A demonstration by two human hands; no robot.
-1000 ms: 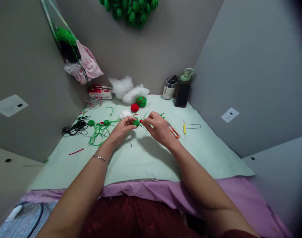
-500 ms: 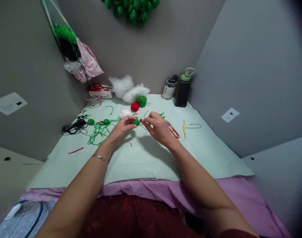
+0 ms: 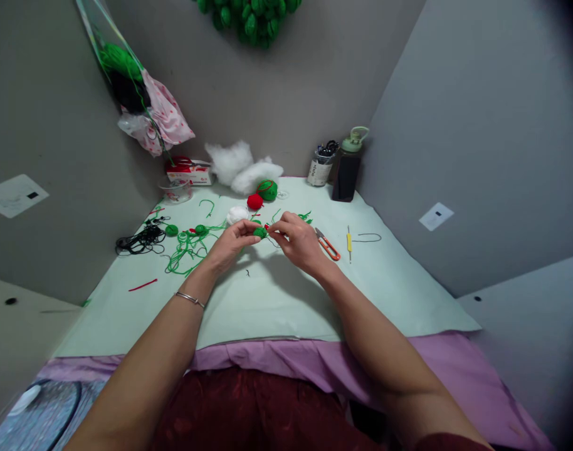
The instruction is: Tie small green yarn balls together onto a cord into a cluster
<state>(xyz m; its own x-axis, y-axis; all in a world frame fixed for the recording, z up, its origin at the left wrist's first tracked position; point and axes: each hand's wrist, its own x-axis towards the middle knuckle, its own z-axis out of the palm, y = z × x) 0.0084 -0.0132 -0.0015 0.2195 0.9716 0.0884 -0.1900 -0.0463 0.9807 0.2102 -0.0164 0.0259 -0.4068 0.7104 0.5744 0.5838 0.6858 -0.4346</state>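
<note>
My left hand (image 3: pixel 234 243) pinches a small green crocheted ball (image 3: pixel 260 232) between thumb and fingertips, above the middle of the table. Close against its right side is my right hand (image 3: pixel 296 242), with thumb and forefinger pressed together. What those fingers hold is too small to make out. A bit of red (image 3: pixel 266 227) shows at the ball's upper right, and a thin dark thread (image 3: pixel 273 243) hangs below. Just behind my left hand sits a white yarn ball (image 3: pixel 237 215). Orange-handled thread snips (image 3: pixel 328 245) lie to the right of my right hand.
Green yarn strands (image 3: pixel 187 252) and a black cord tangle (image 3: pixel 143 240) lie left. At the back are white stuffing (image 3: pixel 230 164), a red yarn ball (image 3: pixel 254 202), a green yarn ball (image 3: pixel 268 190) and a dark bottle (image 3: pixel 346 172). A yellow-handled crochet hook (image 3: pixel 349 243) lies right.
My right fingertips have come slightly closer to the green ball. My left hand keeps its hold, and the whole view has shifted a little.
</note>
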